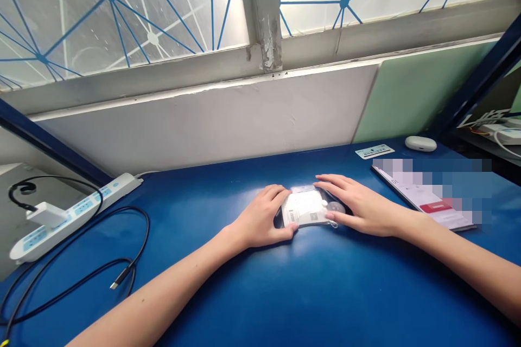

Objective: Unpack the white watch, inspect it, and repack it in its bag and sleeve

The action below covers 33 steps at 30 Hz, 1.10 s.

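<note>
A small flat packet (305, 209), clear plastic with white labels and barcodes, lies on the blue table (285, 293) in the middle of the head view. My left hand (262, 219) grips its left end, thumb along the near edge and fingers curled over the far edge. My right hand (360, 206) lies flat on its right end, fingers stretched out and pressing down on the plastic.
A white power strip (73, 214) with a plugged-in adapter lies at the left edge, and a black cable (122, 276) with a loose plug trails from it. At the right are printed cards (431, 203), a white label (374, 151) and a white oval case (420, 143). A wall and windows stand behind.
</note>
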Each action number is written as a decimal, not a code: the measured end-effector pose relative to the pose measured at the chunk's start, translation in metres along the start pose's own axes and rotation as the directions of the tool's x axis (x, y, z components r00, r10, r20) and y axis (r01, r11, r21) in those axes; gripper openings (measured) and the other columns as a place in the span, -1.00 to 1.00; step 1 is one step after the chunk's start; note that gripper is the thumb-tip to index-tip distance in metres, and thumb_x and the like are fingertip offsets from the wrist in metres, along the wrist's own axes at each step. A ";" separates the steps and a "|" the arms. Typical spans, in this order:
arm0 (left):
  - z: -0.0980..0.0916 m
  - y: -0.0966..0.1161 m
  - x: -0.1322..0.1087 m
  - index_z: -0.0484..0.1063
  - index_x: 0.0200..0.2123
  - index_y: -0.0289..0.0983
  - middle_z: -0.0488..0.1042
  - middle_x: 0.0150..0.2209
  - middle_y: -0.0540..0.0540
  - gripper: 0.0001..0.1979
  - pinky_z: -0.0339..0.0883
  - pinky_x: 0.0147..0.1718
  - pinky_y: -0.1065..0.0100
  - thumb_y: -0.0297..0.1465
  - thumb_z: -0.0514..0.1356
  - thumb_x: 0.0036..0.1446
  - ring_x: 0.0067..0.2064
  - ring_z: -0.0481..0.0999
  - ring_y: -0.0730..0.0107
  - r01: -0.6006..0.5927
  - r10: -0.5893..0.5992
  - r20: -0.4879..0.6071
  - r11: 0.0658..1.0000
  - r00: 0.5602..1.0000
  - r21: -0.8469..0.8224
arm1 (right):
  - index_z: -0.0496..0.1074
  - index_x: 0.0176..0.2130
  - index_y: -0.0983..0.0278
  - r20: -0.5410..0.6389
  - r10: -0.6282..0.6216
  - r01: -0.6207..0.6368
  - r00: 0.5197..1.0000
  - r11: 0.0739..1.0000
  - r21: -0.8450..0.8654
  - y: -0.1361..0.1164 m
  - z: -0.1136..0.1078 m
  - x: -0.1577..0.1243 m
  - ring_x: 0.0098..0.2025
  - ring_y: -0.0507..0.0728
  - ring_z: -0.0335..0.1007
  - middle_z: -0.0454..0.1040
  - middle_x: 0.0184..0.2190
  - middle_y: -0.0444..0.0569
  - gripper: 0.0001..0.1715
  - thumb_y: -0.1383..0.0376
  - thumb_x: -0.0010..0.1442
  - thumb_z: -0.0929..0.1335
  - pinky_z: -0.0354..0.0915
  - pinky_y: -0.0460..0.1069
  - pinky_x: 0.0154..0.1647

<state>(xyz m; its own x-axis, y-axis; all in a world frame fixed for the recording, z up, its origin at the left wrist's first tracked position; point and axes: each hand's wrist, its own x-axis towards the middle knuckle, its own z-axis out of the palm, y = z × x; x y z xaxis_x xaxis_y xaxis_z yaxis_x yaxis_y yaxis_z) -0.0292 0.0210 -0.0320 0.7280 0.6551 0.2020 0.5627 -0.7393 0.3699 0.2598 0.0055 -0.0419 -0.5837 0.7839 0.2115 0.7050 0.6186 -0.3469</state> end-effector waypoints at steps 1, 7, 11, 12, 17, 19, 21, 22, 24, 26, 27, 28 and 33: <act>0.000 0.000 0.000 0.28 0.21 -0.28 0.36 0.18 -0.29 -0.38 0.26 0.23 0.00 -0.19 0.26 0.12 0.24 0.30 -0.06 0.007 -0.007 -0.001 1.000 1.000 0.003 | 0.22 0.33 0.25 0.016 0.001 -0.001 1.000 1.000 -0.009 0.001 0.000 -0.001 0.39 0.46 0.06 0.13 0.40 0.24 -0.22 -0.08 0.29 0.30 0.18 0.37 0.29; 0.000 0.001 0.000 0.29 0.18 -0.32 0.35 0.17 -0.31 -0.44 0.27 0.22 0.05 -0.21 0.22 0.16 0.23 0.31 -0.03 0.004 -0.004 0.001 1.000 1.000 0.017 | 0.19 0.35 0.27 0.080 0.069 -0.069 0.994 0.998 -0.011 0.000 0.005 -0.002 0.42 0.48 -0.03 0.03 0.43 0.29 -0.16 -0.12 0.28 0.28 0.12 0.38 0.32; 0.000 0.001 -0.001 0.26 0.20 -0.31 0.34 0.17 -0.32 -0.43 0.27 0.21 0.02 -0.24 0.21 0.16 0.22 0.31 -0.05 0.001 -0.001 0.002 1.000 1.000 0.018 | 0.17 0.36 0.26 0.068 0.069 -0.068 0.995 0.998 -0.011 0.000 0.006 -0.002 0.42 0.49 -0.02 0.04 0.43 0.26 -0.15 -0.12 0.28 0.29 0.13 0.38 0.32; 0.000 0.001 -0.001 0.26 0.20 -0.31 0.34 0.18 -0.32 -0.43 0.27 0.21 0.01 -0.24 0.20 0.16 0.22 0.31 -0.05 0.001 -0.001 0.003 1.000 1.000 0.022 | 0.17 0.36 0.26 0.071 0.070 -0.069 0.995 0.997 -0.017 0.000 0.006 -0.002 0.42 0.48 -0.03 0.04 0.43 0.26 -0.14 -0.12 0.28 0.29 0.13 0.37 0.32; 0.002 0.000 -0.002 0.25 0.22 -0.38 0.31 0.23 -0.38 -0.40 0.18 0.26 -0.07 -0.21 0.19 0.18 0.30 0.22 -0.12 0.014 -0.012 -0.016 0.996 1.000 0.090 | 0.16 0.37 0.35 0.107 0.087 -0.081 0.990 0.995 -0.058 -0.001 0.005 -0.002 0.43 0.47 -0.04 0.02 0.44 0.29 -0.09 -0.15 0.28 0.26 0.12 0.35 0.34; 0.003 0.000 -0.002 0.26 0.22 -0.39 0.29 0.25 -0.39 -0.38 0.16 0.27 -0.09 -0.19 0.20 0.17 0.32 0.20 -0.14 0.035 -0.030 -0.040 0.993 0.999 0.114 | 0.16 0.37 0.35 0.101 0.088 -0.082 0.991 0.995 -0.060 0.001 0.004 -0.002 0.43 0.48 -0.04 0.02 0.44 0.28 -0.08 -0.15 0.27 0.27 0.12 0.35 0.34; 0.005 0.000 -0.001 0.28 0.20 -0.39 0.31 0.24 -0.40 -0.36 0.15 0.28 -0.10 -0.15 0.22 0.15 0.32 0.22 -0.15 0.064 -0.056 -0.061 0.990 0.997 0.126 | 0.16 0.37 0.34 0.096 0.091 -0.085 0.991 0.995 -0.060 0.004 0.004 -0.002 0.43 0.48 -0.04 0.03 0.44 0.27 -0.07 -0.16 0.26 0.28 0.12 0.36 0.34; 0.005 0.000 -0.001 0.30 0.18 -0.38 0.33 0.23 -0.39 -0.36 0.15 0.28 -0.10 -0.13 0.23 0.13 0.30 0.24 -0.16 0.083 -0.074 -0.071 0.988 0.995 0.132 | 0.16 0.37 0.34 0.099 0.092 -0.086 0.991 0.994 -0.060 0.006 0.004 -0.002 0.43 0.48 -0.03 0.04 0.43 0.27 -0.06 -0.17 0.25 0.28 0.12 0.36 0.34; 0.006 0.001 0.000 0.34 0.15 -0.36 0.37 0.20 -0.37 -0.36 0.14 0.28 -0.11 -0.08 0.25 0.11 0.28 0.27 -0.17 0.125 -0.113 -0.090 0.982 0.989 0.143 | 0.16 0.37 0.34 0.114 0.091 -0.084 0.989 0.995 -0.059 0.011 0.003 -0.002 0.43 0.47 -0.02 0.06 0.42 0.27 -0.04 -0.18 0.24 0.29 0.12 0.36 0.34; 0.006 0.001 0.001 0.36 0.13 -0.35 0.38 0.20 -0.35 -0.35 0.14 0.28 -0.11 -0.04 0.25 0.10 0.27 0.29 -0.18 0.151 -0.138 -0.096 0.977 0.986 0.150 | 0.15 0.38 0.32 0.127 0.082 -0.077 0.988 0.996 -0.049 0.015 0.001 -0.002 0.43 0.47 -0.02 0.07 0.43 0.25 -0.02 -0.18 0.22 0.31 0.11 0.36 0.35; 0.006 0.001 0.001 0.37 0.13 -0.34 0.38 0.20 -0.34 -0.34 0.13 0.28 -0.11 -0.02 0.26 0.09 0.28 0.28 -0.18 0.155 -0.142 -0.091 0.976 0.986 0.151 | 0.14 0.39 0.30 0.129 0.077 -0.072 0.989 0.996 -0.042 0.017 0.001 -0.003 0.43 0.46 -0.03 0.07 0.43 0.23 -0.01 -0.18 0.21 0.32 0.10 0.36 0.35; 0.006 0.001 0.001 0.37 0.13 -0.34 0.37 0.21 -0.34 -0.32 0.12 0.28 -0.11 0.00 0.26 0.09 0.29 0.27 -0.19 0.156 -0.146 -0.080 0.976 0.986 0.151 | 0.12 0.40 0.28 0.133 0.072 -0.067 0.989 0.997 -0.038 0.019 0.000 -0.003 0.43 0.46 -0.04 0.06 0.43 0.21 0.00 -0.18 0.20 0.33 0.09 0.37 0.35; 0.000 -0.003 0.000 0.29 0.21 -0.34 0.25 0.29 -0.42 -0.17 0.09 0.27 -0.19 0.15 0.24 0.08 0.35 0.14 -0.28 0.149 -0.154 0.036 0.981 0.987 0.127 | 0.11 0.41 0.27 0.157 0.060 -0.054 0.986 0.998 -0.043 0.021 -0.001 -0.003 0.44 0.45 -0.07 0.02 0.45 0.18 0.01 -0.18 0.20 0.33 0.07 0.38 0.36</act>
<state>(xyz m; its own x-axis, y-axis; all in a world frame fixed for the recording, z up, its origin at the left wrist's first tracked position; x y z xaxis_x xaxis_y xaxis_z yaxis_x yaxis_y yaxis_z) -0.0312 0.0234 -0.0334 0.6462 0.7553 0.1095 0.7097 -0.6474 0.2779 0.2771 0.0158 -0.0488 -0.5965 0.8014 0.0445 0.7518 0.5773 -0.3186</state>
